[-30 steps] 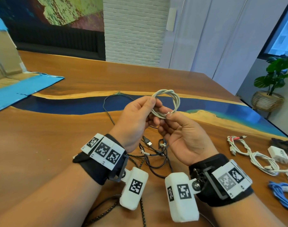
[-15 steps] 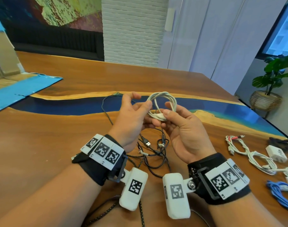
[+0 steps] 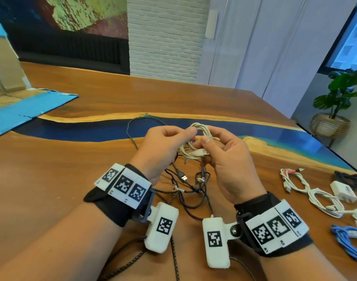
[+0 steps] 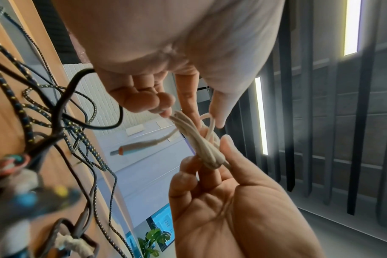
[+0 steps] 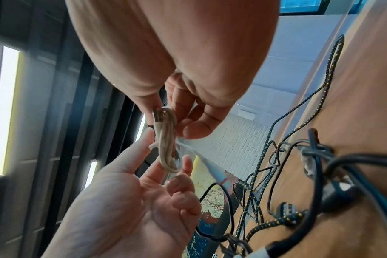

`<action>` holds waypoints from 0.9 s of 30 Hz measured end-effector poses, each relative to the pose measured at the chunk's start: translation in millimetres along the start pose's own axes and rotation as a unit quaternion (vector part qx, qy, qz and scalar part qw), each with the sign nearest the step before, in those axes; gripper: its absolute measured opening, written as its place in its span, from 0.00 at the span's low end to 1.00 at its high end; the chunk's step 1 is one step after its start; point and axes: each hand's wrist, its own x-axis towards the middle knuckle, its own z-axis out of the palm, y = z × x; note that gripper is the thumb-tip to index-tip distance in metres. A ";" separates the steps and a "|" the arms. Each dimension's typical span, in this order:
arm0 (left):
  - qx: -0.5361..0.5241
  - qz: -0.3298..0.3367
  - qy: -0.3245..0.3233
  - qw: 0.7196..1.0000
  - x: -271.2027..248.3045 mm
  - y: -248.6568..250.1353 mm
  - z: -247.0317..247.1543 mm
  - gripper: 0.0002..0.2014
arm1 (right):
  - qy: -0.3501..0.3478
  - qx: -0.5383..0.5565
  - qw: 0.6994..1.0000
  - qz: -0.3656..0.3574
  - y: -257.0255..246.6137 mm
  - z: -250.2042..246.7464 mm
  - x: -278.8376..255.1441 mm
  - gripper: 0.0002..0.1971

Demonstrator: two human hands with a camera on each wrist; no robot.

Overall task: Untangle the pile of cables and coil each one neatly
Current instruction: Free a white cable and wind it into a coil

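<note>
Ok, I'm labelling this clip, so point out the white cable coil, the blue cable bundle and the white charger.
white cable coil (image 3: 202, 129), head view, top of its loops.
blue cable bundle (image 3: 347, 239), head view, middle strands.
white charger (image 3: 343, 190), head view, top face.

bright daylight, wide-angle edge warping, blurred near cables in wrist views

Left hand (image 3: 161, 147), right hand (image 3: 226, 157) raised, fingers pinching.
</note>
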 end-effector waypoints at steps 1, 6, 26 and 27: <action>0.008 0.009 0.001 1.000 0.5 -0.2 -0.7 0.10 | 0.005 -0.001 1.000 0.008 0.9 -0.5 1.0 0.10; -0.014 0.074 -0.010 0.997 -1.4 1.0 4.2 0.02 | 0.058 0.090 0.989 0.103 5.6 -9.0 9.5 0.11; -0.146 -0.122 -0.072 0.979 1.9 -5.0 -0.1 0.11 | 0.039 0.042 0.998 -0.009 0.4 -15.8 8.8 0.12; -0.156 -0.117 -0.084 0.977 1.8 -5.2 -0.1 0.12 | 0.044 0.047 0.998 -0.003 0.8 -17.4 9.2 0.12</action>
